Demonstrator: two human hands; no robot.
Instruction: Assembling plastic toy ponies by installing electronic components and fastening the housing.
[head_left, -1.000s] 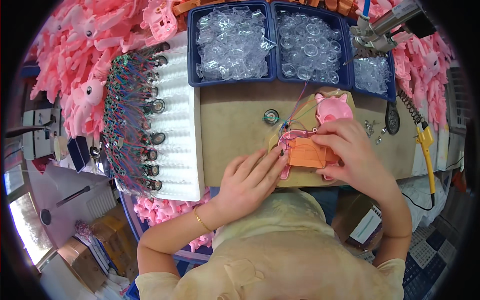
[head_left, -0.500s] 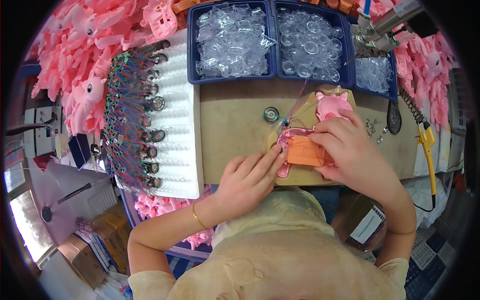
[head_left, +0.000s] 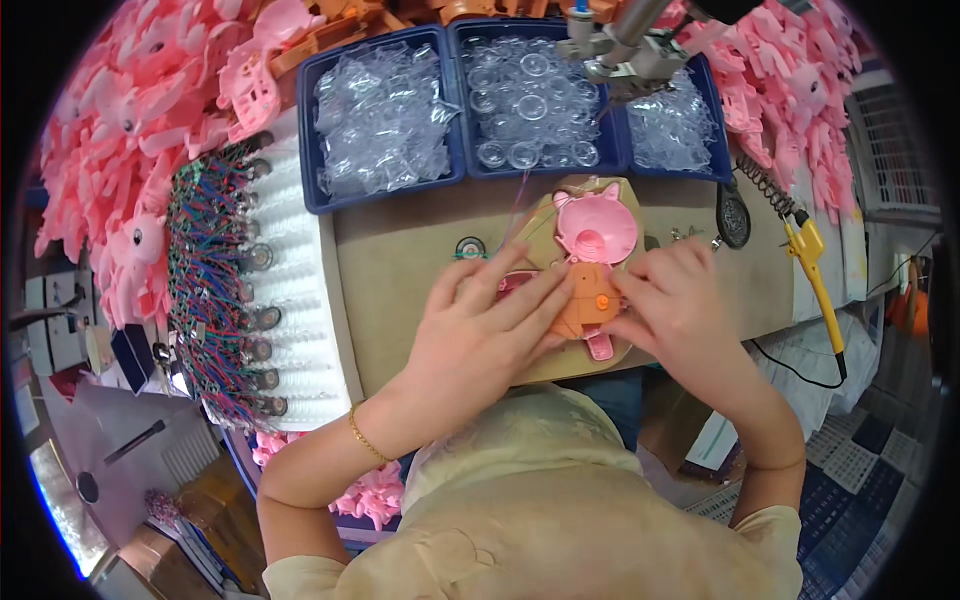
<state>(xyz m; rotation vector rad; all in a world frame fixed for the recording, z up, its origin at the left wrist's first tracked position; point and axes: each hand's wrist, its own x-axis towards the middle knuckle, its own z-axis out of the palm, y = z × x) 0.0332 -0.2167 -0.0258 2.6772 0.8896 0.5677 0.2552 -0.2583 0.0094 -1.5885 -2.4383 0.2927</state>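
An orange plastic case (head_left: 590,297) with a small round knob lies in front of me, against the body of a pink toy shell (head_left: 598,222) with ears and a hollow round head. My left hand (head_left: 490,315) reaches over from the left, fingers stretched out, their tips on the case's left side. The thumb and fingers of my right hand (head_left: 685,305) pinch the case at its right edge. Partly covered by my left fingers is a second, darker pink piece (head_left: 515,284). A small round speaker (head_left: 470,247) rests on the table beyond my left hand, near thin wires.
Blue bins (head_left: 458,110) of clear plastic parts stand along the back. On the left, a white foam tray (head_left: 305,300) bears wired speakers. Pink toy parts (head_left: 120,120) are heaped at both sides. A metal tool (head_left: 640,60) hangs overhead; a yellow-handled tool (head_left: 815,265) hangs right.
The view has shifted, so the scene sits further left. The orange case has moved right onto the eared pink shell, and now shows its knobbed face. My left hand has followed it.
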